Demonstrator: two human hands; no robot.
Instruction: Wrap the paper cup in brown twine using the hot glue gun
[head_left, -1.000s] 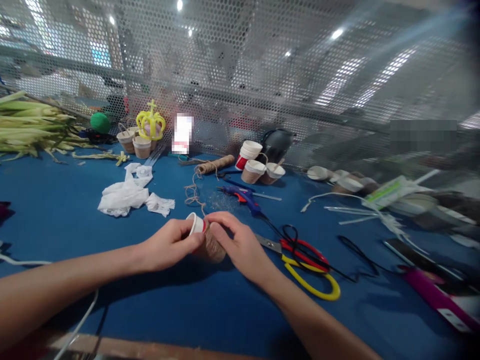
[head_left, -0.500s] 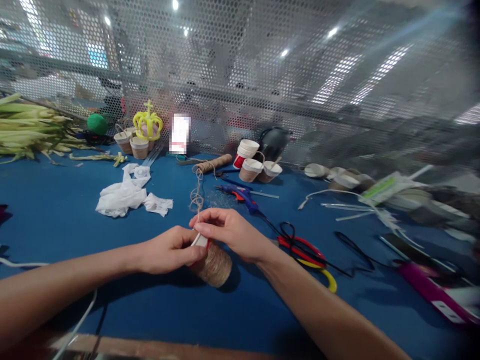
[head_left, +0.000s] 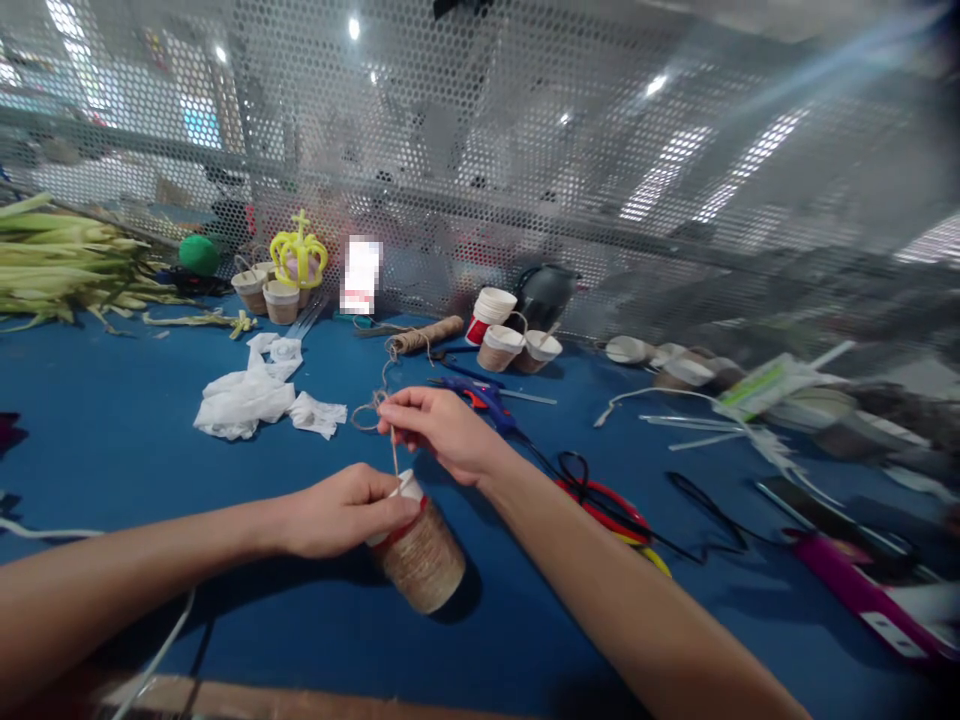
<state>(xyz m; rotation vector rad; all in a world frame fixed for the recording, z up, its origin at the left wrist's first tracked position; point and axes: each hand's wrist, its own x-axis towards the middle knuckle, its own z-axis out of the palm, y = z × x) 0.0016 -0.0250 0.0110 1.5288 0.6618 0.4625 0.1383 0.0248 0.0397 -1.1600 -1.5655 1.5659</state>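
My left hand (head_left: 356, 510) is closed on the white rim of a paper cup (head_left: 421, 560), which tilts above the blue table. Twine is wound around most of the cup, with a red band showing below the rim. A strand of twine (head_left: 395, 455) runs up from the cup to my right hand (head_left: 439, 428), which pinches it between thumb and fingertips. Beyond that hand, loose loops lead back to a twine roll (head_left: 427, 335) lying on the table.
A blue glue gun (head_left: 480, 397) lies past my right hand, its black cord crossing red and yellow scissors (head_left: 607, 512). Crumpled white tissue (head_left: 244, 403) is at left. Several twine-wrapped cups (head_left: 501, 345) stand at the back, and a purple power strip (head_left: 862, 590) sits at right.
My right hand has moved up and away from the cup's rim, drawing the twine straight between them. The cup has shifted slightly lower in view, and more of it shows.
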